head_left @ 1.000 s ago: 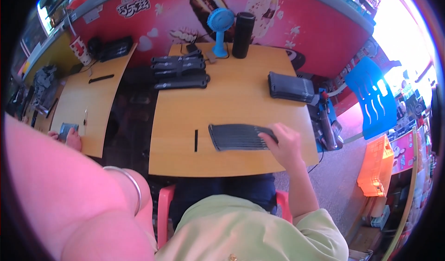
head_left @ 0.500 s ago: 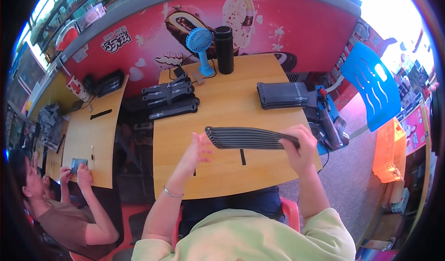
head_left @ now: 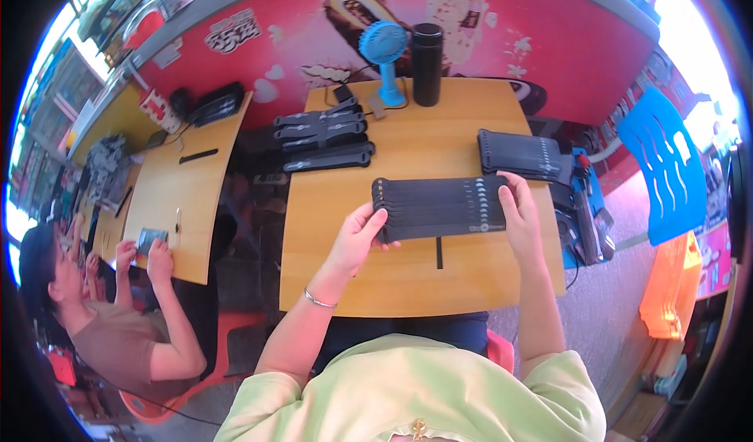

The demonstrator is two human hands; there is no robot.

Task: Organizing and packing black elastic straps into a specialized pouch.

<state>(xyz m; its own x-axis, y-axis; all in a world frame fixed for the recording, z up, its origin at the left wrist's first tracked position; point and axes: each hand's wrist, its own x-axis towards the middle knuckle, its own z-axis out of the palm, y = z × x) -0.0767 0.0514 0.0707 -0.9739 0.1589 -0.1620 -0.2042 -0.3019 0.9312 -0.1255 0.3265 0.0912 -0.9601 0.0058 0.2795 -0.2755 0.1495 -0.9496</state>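
Note:
Above the near half of the wooden table (head_left: 353,285), I hold a fanned stack of flat black straps (head_left: 431,207) with small holes at the left end and pale markings near the right end. My left hand (head_left: 359,236) pinches its left end, thumb on top. My right hand (head_left: 521,213) grips the right end, its thumb along the edge. Farther right lies another layered stack of black straps (head_left: 514,153). Bundled black straps (head_left: 320,132) rest at the far left, one bunch wrapped around its middle. A short black strip (head_left: 439,252) shows below the held stack.
A blue fan (head_left: 384,50) and a black bottle (head_left: 427,65) stand at the table's back. Right of the table are a blue chair (head_left: 663,163) and an orange crate (head_left: 671,285). On the left, a person (head_left: 125,332) handles a small packet (head_left: 150,240) at another table (head_left: 169,199).
My left hand has closed on the left end of the strap stack. The stack has turned to show its broad face. My view has shifted, so the table appears farther right and higher.

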